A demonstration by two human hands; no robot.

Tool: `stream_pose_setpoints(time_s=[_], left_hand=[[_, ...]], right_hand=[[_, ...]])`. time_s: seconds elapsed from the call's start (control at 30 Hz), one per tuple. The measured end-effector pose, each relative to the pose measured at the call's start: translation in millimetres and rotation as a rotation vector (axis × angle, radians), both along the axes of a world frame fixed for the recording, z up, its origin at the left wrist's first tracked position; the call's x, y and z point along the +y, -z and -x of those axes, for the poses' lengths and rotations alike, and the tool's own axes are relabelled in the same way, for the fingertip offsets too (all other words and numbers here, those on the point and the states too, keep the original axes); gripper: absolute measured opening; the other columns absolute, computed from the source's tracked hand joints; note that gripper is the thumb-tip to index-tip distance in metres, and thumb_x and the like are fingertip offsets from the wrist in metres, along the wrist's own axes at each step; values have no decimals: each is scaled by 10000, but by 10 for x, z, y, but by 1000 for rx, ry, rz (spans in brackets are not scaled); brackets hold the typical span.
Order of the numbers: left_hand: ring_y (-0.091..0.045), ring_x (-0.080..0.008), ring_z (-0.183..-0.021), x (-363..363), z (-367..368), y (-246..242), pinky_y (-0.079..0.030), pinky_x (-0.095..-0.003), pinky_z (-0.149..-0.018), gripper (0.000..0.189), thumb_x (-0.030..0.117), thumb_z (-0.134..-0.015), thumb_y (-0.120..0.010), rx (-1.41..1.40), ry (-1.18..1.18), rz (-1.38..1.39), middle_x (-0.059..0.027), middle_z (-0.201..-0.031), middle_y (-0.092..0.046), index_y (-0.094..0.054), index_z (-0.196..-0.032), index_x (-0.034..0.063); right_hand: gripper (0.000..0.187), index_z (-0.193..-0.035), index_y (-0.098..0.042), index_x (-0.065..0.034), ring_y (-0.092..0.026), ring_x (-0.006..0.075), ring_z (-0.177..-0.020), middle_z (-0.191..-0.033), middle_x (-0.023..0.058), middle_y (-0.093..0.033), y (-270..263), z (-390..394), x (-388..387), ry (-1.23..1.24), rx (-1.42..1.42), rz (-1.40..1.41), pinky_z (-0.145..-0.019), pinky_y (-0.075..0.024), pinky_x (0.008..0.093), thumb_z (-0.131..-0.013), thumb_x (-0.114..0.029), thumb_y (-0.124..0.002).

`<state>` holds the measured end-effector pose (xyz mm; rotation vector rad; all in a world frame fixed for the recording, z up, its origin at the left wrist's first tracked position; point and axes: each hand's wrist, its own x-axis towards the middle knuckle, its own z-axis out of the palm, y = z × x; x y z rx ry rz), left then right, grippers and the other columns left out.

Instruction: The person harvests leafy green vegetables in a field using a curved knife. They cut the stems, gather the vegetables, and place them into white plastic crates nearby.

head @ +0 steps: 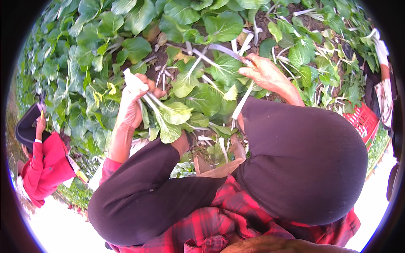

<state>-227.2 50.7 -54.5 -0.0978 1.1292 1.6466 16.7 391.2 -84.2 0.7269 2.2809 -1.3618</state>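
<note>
My left hand point(136, 95) is closed around the pale stalks of a leafy green of the bok choy kind point(164, 117). Its white cut base points up past my thumb, and its leaves hang down towards my knee. In my right hand point(272, 76) is the handle of a knife with a curved metal blade point(226, 51). The blade reaches left over loose leaves and white stalks on the soil. Below the two hands lie several detached leaves point(204, 98). A single white stalk point(243, 101) rests by my right knee.
Dense standing greens point(136, 50) fill the far side and left. Cut stalks and leaves point(300, 57) litter the right. A wooden piece point(221, 169) shows between my legs. A red plastic crate point(362, 121) stands right. One person in red point(47, 164) is at left, another point(383, 82) at the right edge.
</note>
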Motion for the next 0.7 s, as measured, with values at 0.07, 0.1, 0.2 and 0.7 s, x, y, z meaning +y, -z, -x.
stream_pose_setpoints(time_s=[0.07,0.1,0.2,0.7], left_hand=[[-615,-180,-774,112,67,-144,-615,-484,-929,421,170,-870,-820,93,15,8,-46,-918,-578,-540,-1172,82],[-619,-169,-800,177,130,-255,-607,-437,-889,483,187,-855,-834,169,65,45,-42,-943,-586,-546,-1223,62],[-588,-136,-855,435,257,-689,-538,-329,-804,705,298,-777,-901,371,230,206,-17,-989,-568,-531,-1315,33],[-734,-340,-746,2872,23,-440,-604,-406,-635,111,-34,-851,-612,2335,1366,190,-232,-994,-664,-613,-962,-30]], right_hand=[[407,-1197,-614,38,-618,309,-776,-878,179,-657,9,-99,140,25,-33,5,-723,-482,440,-986,-308,-646],[367,-1129,-640,30,-607,292,-734,-833,180,-648,20,-156,196,15,-40,-25,-698,-479,431,-981,-305,-653],[360,-1001,-682,6,-570,251,-645,-701,131,-605,51,-325,387,50,-46,-34,-644,-464,423,-994,-352,-653],[297,-1030,-705,31,-744,349,-837,-910,220,-741,196,609,-185,-22,66,-72,-756,-599,479,-997,-223,-555]])
